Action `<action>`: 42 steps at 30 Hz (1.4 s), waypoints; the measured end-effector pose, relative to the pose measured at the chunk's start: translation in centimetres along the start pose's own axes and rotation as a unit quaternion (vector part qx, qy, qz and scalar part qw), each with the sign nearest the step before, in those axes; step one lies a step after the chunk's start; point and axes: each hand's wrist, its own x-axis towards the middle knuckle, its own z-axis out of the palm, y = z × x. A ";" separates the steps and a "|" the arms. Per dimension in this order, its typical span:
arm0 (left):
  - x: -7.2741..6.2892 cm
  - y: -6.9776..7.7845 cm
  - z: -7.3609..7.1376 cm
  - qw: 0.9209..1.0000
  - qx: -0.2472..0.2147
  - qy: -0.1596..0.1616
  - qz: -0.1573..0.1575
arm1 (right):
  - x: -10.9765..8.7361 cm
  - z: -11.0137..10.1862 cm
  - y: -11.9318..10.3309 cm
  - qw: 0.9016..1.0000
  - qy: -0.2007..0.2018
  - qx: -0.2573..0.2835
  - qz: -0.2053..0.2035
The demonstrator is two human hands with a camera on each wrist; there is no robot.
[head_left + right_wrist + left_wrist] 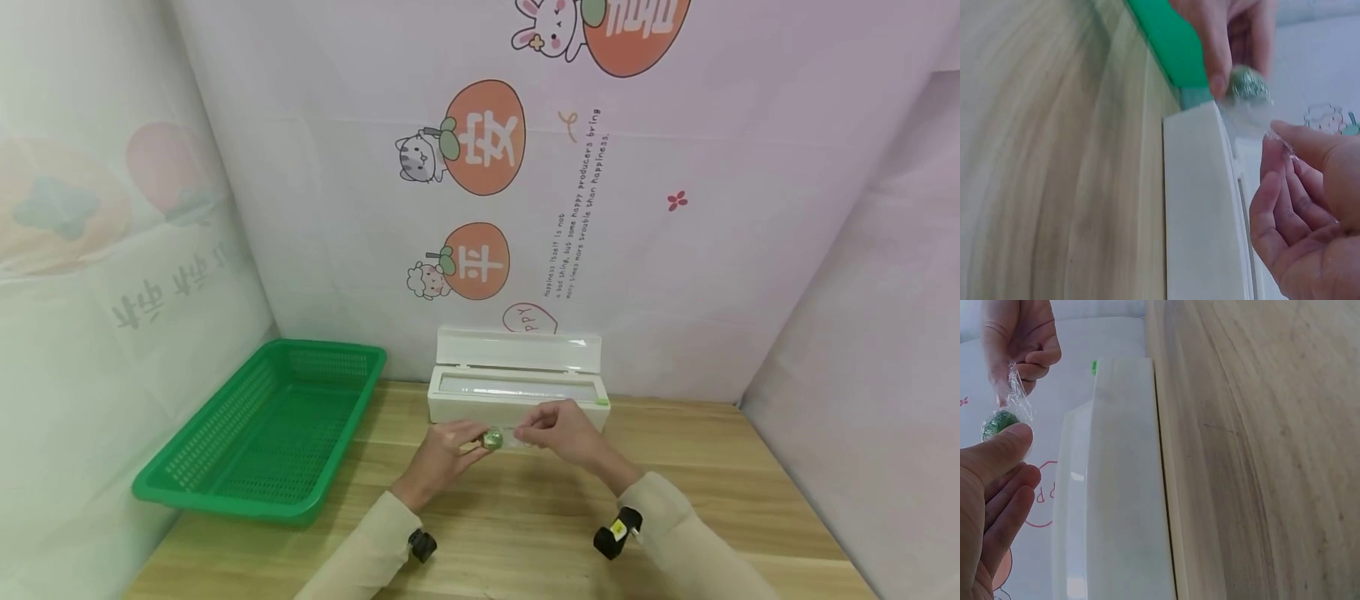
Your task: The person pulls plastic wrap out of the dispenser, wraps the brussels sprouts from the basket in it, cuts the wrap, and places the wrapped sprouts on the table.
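A small round green item (492, 439), wrapped in clear film, is pinched between the thumb and fingers of my left hand (444, 460). What it is under the film I cannot tell. My right hand (564, 433) pinches the gathered loose end of the clear plastic film (1017, 387), drawn out from the green item. In the right wrist view the film (1250, 119) spans the gap between both hands. Just behind the hands stands a long white box (517, 408) with its lid raised.
A green plastic basket (322, 467) with perforated sides stands on the left of the wooden table (525, 533). Printed white cloth (360, 250) hangs behind and along both sides. On the white box's right end sits a small bright green piece (602, 402).
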 end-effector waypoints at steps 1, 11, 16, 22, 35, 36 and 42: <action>0.0 0.0 0.0 1.000 0.007 -0.002 0.000 | -0.1 0.2 -0.1 1.000 0.004 -0.003 0.001; 0.2 0.4 0.6 0.999 0.038 -0.025 -0.014 | -1.1 2.2 -1.5 0.998 0.044 -0.029 -0.038; 0.6 0.6 0.8 0.999 0.043 -0.024 -0.013 | -1.1 2.8 -1.8 0.997 0.048 -0.022 -0.060; 1.1 1.1 0.9 0.998 0.048 -0.031 -0.007 | -1.2 2.4 -1.6 0.998 0.016 0.005 -0.053; 1.0 1.2 1.2 0.997 0.066 -0.028 -0.032 | -1.0 1.8 -1.1 0.996 -0.027 0.087 -0.001; 1.0 1.3 1.2 0.997 0.069 -0.026 -0.028 | -0.9 2.0 -1.1 0.997 -0.014 0.075 -0.003; 1.2 1.7 1.4 0.996 0.077 -0.026 -0.032 | -0.2 2.8 -0.3 0.996 0.067 -0.042 -0.028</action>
